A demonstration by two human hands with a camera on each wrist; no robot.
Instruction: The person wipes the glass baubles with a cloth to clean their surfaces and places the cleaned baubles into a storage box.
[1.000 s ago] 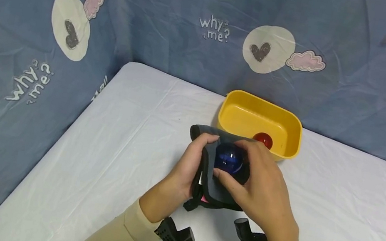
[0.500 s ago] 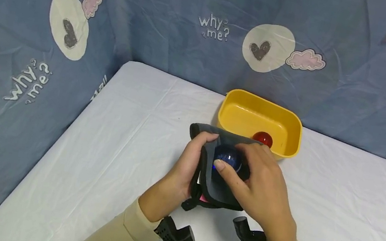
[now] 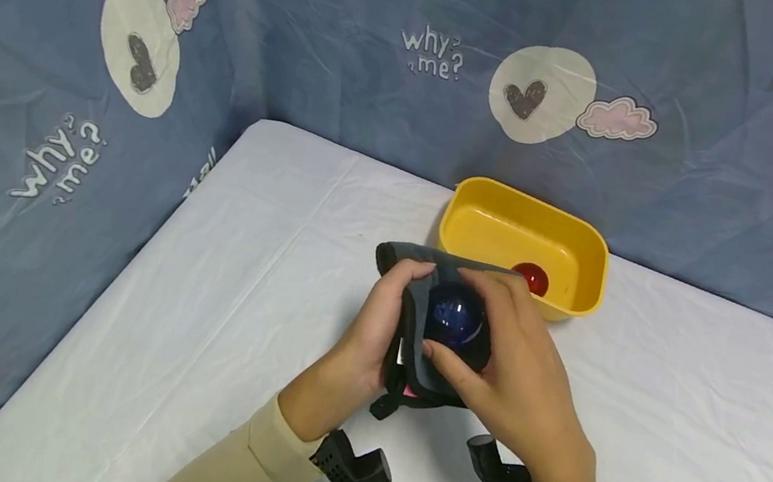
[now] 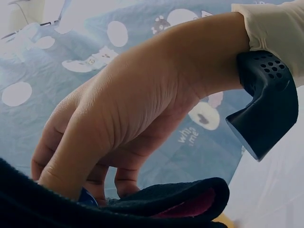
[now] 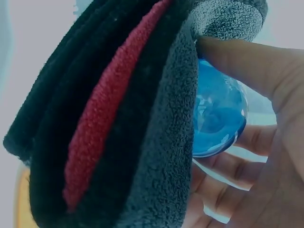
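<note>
A shiny, see-through blue ball (image 3: 455, 317) sits against a folded grey cloth (image 3: 441, 374) with black edging and a pink layer inside. My left hand (image 3: 369, 338) grips the cloth at its left side, thumb over the top fold, the other fingers hidden underneath. Thumb and fingers of my right hand (image 3: 525, 371) curl round the ball from the right. In the right wrist view the thumb crosses above the ball (image 5: 218, 111), with fingers below it. The left wrist view shows the right hand (image 4: 109, 109) bent down over the cloth (image 4: 175, 199), the ball mostly hidden.
Just behind the cloth stands a yellow tub (image 3: 470, 195) with a red ball (image 3: 534, 279) in it. A white cover (image 3: 260, 272) lies over the table. Printed blue fabric (image 3: 354, 59) hangs at the back and left. Black camera mounts (image 3: 351, 465) are on both wrists.
The right thumb moved up over the blue ball, then back to its lower left edge. The right fingers shifted slightly left, and the cloth's lower edge rose a little. The tub stayed put.
</note>
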